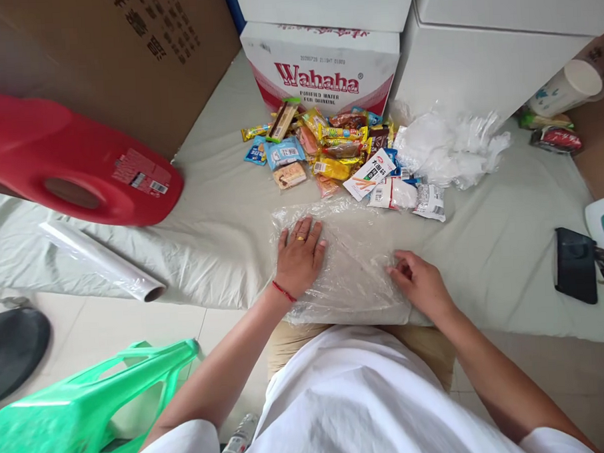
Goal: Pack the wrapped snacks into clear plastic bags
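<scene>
On the floor, by the boxes: a pale sheet (222, 236) is spread out, and everything lies on it.
Boxes: a big brown carton (124, 54) stands at the back left, a water carton (325, 68) in the middle, white boxes (474, 52) to the right.
Red jug (74, 163): lies on its side at the left, with a roll of film (103, 262) just in front of it.
Snack pile (329, 152): many small packets lie heaped against the water carton, none yet on the plastic.
Clear plastic sheet (354, 264): lies flat just before the person, between the snacks and the knees.
Left hand (300, 256): fingers spread, palm pressed flat on the plastic.
Right hand (419, 281): fingertips pinching the plastic near its right part.
Progress: the plastic looks laid out and nearly smoothed; the snacks remain loose.
</scene>
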The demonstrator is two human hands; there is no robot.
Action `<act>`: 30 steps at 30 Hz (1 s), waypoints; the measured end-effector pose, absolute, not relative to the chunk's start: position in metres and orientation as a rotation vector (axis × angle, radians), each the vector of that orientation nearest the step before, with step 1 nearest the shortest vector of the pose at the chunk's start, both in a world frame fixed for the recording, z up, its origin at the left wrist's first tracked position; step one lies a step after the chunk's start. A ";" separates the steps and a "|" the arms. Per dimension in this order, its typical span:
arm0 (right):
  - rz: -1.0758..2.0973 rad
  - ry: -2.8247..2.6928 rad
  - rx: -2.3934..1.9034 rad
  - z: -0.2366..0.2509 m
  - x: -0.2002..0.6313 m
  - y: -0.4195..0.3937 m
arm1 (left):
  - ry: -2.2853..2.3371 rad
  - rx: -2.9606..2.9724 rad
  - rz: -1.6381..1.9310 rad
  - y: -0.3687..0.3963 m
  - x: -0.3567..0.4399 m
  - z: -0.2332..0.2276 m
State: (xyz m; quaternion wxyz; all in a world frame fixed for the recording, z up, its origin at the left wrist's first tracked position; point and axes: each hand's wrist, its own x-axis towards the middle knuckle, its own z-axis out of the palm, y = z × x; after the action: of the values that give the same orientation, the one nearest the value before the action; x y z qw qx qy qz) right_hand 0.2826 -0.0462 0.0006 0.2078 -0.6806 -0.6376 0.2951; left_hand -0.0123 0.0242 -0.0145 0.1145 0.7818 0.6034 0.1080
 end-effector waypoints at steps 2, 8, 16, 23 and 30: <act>0.774 -1.822 -1.851 -0.005 0.277 -0.040 | 1.780 2.298 0.360 0.027 -0.019 -0.012; 0.829 -1.889 -1.910 0.012 0.308 -0.040 | 1.761 2.339 0.339 0.043 -0.040 -0.020; 0.137 -2.461 -1.660 0.068 0.284 0.116 | 1.721 2.382 0.326 0.044 -0.041 -0.023; -0.019 -3.049 -1.490 0.074 0.240 0.216 | 1.727 2.409 0.301 0.043 -0.043 -0.023; 0.175 -2.763 -1.425 0.127 0.280 0.159 | 1.735 2.411 0.306 0.042 -0.043 -0.025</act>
State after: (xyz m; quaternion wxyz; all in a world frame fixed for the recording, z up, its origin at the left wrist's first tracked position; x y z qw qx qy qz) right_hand 0.2799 0.1592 0.1268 0.0137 -0.4576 -0.8873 0.0562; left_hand -0.0427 0.0425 -0.0252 0.0777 0.8048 0.5794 0.1022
